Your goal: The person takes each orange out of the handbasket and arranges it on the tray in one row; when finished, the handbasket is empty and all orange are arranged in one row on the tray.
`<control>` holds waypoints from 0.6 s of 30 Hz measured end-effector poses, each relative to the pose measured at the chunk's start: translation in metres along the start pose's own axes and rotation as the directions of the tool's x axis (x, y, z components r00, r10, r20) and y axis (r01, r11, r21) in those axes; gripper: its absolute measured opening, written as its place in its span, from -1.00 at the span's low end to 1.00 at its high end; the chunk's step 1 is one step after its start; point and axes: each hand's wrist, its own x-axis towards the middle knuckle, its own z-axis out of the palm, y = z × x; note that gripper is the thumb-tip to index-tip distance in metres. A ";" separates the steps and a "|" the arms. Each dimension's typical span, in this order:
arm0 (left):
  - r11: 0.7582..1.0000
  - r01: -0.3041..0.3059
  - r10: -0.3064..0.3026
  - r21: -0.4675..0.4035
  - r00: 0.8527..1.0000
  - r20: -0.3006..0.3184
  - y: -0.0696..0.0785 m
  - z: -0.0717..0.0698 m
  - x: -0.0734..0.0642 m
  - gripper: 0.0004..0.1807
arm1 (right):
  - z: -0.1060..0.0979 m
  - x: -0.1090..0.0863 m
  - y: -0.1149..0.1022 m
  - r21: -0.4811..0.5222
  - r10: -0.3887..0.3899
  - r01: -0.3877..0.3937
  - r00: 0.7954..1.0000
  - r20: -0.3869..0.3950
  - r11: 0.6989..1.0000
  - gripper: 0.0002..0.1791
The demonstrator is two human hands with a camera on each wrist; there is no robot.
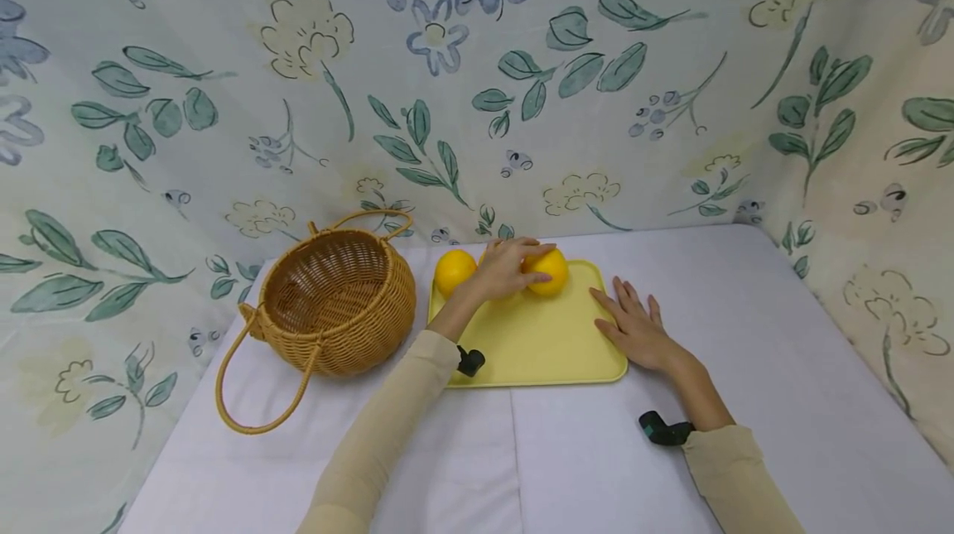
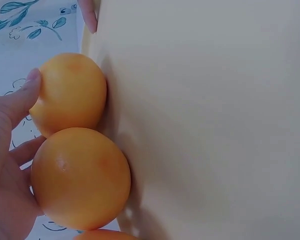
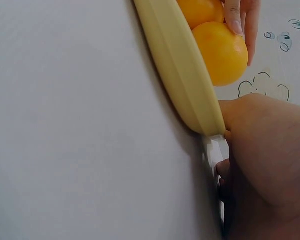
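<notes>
Three oranges sit in a row along the far side of a yellow tray (image 1: 540, 343). My left hand (image 1: 505, 269) reaches over the tray and grips the rightmost orange (image 1: 550, 273) between thumb and fingers. In the left wrist view the thumb presses on that orange (image 2: 72, 95), and the middle orange (image 2: 82, 177) lies against it, near the palm. From the head the hand mostly covers the middle one; the left orange (image 1: 453, 271) stays uncovered. With fingers spread, my right hand (image 1: 639, 334) rests at the tray's right edge, thumb side over the rim (image 3: 182, 70).
Left of the tray stands a brown wicker basket (image 1: 350, 302), its inside bare, one handle (image 1: 257, 430) hanging toward the front and the other standing at the back. A white cloth (image 1: 477, 459) covers the table. Behind it hangs a flowered curtain (image 1: 522, 137).
</notes>
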 end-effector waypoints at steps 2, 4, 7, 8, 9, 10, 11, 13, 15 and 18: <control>1.000 0.003 -0.003 0.006 1.000 -0.002 0.000 0.000 0.000 -0.33 | 0.000 0.000 0.000 0.001 0.000 0.000 1.000 0.001 1.000 -0.32; 1.000 0.006 -0.006 0.011 1.000 -0.005 0.001 0.000 0.000 -0.33 | 0.000 0.000 0.001 0.002 -0.001 0.001 1.000 0.001 1.000 -0.32; 1.000 0.010 -0.010 0.030 1.000 -0.011 0.001 0.000 -0.001 -0.33 | -0.001 0.001 0.001 0.000 -0.002 0.002 1.000 0.004 1.000 -0.32; 0.999 0.013 -0.013 0.038 1.000 -0.015 0.001 -0.001 -0.001 -0.33 | -0.001 0.001 0.001 0.001 -0.002 0.002 1.000 0.005 1.000 -0.32; 0.999 0.015 -0.014 0.043 1.000 -0.019 0.001 -0.001 -0.002 -0.33 | -0.001 0.001 0.001 0.005 -0.002 0.002 1.000 0.005 1.000 -0.32; 0.999 0.017 -0.016 0.048 1.000 -0.025 0.002 -0.001 -0.002 -0.33 | -0.002 0.001 0.001 0.007 -0.002 0.002 1.000 0.006 1.000 -0.32; 0.998 0.018 -0.017 0.057 0.999 -0.034 0.002 -0.002 -0.003 -0.33 | -0.002 0.001 0.002 0.010 -0.004 0.004 1.000 0.005 1.000 -0.32; 0.998 0.016 -0.012 0.064 0.998 -0.055 0.002 -0.004 -0.007 -0.32 | -0.004 0.001 0.003 0.015 -0.003 0.003 1.000 0.011 1.000 -0.31; 0.998 0.006 -0.001 0.066 0.997 -0.080 0.002 -0.007 -0.012 -0.32 | -0.006 0.000 0.004 0.018 -0.003 0.002 1.000 0.019 1.000 -0.31; 0.997 0.004 0.006 0.077 0.992 -0.124 0.000 -0.012 -0.023 -0.33 | -0.011 -0.002 0.006 0.035 0.001 -0.003 0.999 0.040 0.999 -0.28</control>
